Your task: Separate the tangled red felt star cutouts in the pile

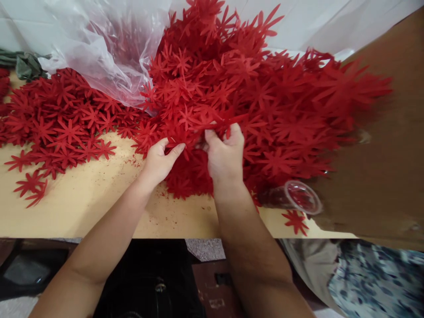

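A large heap of red flower-shaped cutouts (278, 119), many-petalled and thin like fabric, rises in front of both hands. My left hand (160, 161) is at the heap's near left side, thumb and fingers closed on the edge of a red flower cutout (171, 142). To its right, my right hand (225, 152) pinches another red flower cutout (232, 120) between thumb and fingers. Some of its fingertips are hidden among the petals. Whether both hands hold the same piece, I cannot tell.
A clear plastic bag (115, 57) lies behind the heap. More flower cutouts (69, 130) spread leftward, near dark green material (29, 66). A clear plastic cup (301, 197) lies on its side by a cardboard sheet (380, 176) at right. The tabletop (99, 194) carries red scraps.
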Demonstrator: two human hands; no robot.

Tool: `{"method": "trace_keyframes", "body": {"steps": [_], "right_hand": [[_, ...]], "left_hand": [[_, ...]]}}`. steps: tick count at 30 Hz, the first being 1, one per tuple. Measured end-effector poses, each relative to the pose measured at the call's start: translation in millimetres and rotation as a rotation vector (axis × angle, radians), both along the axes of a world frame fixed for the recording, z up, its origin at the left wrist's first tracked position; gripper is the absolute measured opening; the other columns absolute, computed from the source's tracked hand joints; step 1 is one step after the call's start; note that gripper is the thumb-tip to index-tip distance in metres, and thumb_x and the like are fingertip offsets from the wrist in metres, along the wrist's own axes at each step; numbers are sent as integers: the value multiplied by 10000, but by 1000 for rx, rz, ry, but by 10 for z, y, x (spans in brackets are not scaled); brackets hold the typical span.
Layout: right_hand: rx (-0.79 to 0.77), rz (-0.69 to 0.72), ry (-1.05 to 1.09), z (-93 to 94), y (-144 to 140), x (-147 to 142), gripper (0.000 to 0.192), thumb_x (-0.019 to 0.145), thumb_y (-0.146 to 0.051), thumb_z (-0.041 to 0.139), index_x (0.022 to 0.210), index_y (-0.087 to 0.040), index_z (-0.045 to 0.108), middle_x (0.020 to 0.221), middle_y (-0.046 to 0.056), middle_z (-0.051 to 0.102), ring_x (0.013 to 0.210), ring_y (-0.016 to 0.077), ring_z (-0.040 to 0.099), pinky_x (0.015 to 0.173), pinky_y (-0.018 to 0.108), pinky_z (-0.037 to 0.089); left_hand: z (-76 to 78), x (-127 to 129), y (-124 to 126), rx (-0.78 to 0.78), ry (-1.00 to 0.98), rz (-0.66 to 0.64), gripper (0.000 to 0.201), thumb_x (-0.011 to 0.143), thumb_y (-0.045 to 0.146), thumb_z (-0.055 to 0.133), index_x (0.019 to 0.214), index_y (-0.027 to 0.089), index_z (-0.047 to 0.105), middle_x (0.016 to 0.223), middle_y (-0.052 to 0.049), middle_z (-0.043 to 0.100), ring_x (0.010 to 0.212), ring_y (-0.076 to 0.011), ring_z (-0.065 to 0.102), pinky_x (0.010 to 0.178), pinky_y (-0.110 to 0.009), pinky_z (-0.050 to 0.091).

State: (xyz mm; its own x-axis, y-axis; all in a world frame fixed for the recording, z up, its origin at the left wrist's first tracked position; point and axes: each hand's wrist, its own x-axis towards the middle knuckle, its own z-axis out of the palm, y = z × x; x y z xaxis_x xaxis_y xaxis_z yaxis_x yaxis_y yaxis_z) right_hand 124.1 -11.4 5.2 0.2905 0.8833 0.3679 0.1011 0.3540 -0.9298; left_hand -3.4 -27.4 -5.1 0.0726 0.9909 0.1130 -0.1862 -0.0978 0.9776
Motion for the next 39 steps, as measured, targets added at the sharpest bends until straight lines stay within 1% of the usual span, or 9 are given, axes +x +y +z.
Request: {"method": "trace_keyframes", "body": {"steps": [5, 10, 14, 18, 22, 26, 30, 33, 39], "right_hand": [[-17, 28, -11, -2, 34, 112, 246, 800, -371, 545, 1039, -319, 516, 1045, 18, 618, 908, 161, 620, 738, 338, 551], [-89, 157, -41, 113, -121, -64, 290, 747, -510, 574, 907, -269, 561, 904, -1, 643, 856, 138, 622, 760, 311, 538], [-150, 278, -48, 150, -154, -163, 373, 590, -520, 713, 766, -224, 569, 778, -19, 645, 748, 116, 609, 775, 301, 530], [-179, 231, 0, 122, -104, -116, 358, 570, -493, 735, 752, -228, 578, 731, -34, 627, 704, 104, 593, 771, 305, 527], [-212, 258, 26, 133, -124, -83, 340, 598, -490, 720, 777, -234, 585, 762, -29, 633, 723, 103, 600, 768, 297, 529], [-237, 336, 29, 172, -168, -114, 392, 557, -453, 763, 819, -224, 582, 750, -30, 632, 715, 103, 606, 770, 290, 532], [-243, 348, 23, 169, -148, -140, 410, 512, -433, 789, 793, -218, 582, 697, -46, 609, 661, 91, 585, 733, 280, 533], [-197, 341, -17, 149, -119, -144, 334, 546, -405, 777, 755, -216, 598, 719, -37, 620, 697, 98, 591, 765, 287, 529], [-127, 305, -9, 131, -89, -73, 280, 608, -342, 750, 824, -249, 597, 861, -26, 653, 837, 129, 623, 851, 323, 526]], "left_hand": [[27, -11, 5, -27, 13, 38, 139, 765, 297, 610, 791, 161, 600, 819, -19, 687, 772, -113, 610, 762, -256, 475], [51, -35, -11, -67, 124, 93, 365, 767, 436, 579, 539, 175, 465, 504, 38, 484, 525, -75, 440, 544, -226, 389], [10, -23, 8, -20, 114, 74, 159, 770, 307, 591, 708, 164, 561, 676, 13, 603, 647, -87, 532, 657, -232, 439], [-18, -6, 32, 28, 125, 113, 129, 755, 201, 584, 876, 158, 586, 907, -35, 665, 842, -113, 589, 847, -273, 445], [-7, -13, 26, 12, 144, 90, 96, 756, 249, 594, 792, 161, 581, 767, -7, 638, 714, -98, 561, 745, -251, 448], [-10, -37, 25, 24, 173, 112, 293, 790, 337, 560, 567, 168, 473, 551, 40, 484, 529, -63, 423, 565, -219, 375], [-55, -42, 31, 44, 208, 49, 329, 789, 358, 561, 549, 169, 439, 522, 52, 441, 514, -59, 389, 545, -213, 351], [-83, -21, 26, 42, 230, 26, 300, 815, 371, 514, 599, 163, 497, 571, 33, 511, 567, -76, 451, 589, -225, 382], [-25, 23, 11, 82, 140, 74, 129, 787, 206, 537, 876, 139, 602, 892, -41, 677, 865, -125, 600, 865, -277, 442]]}}
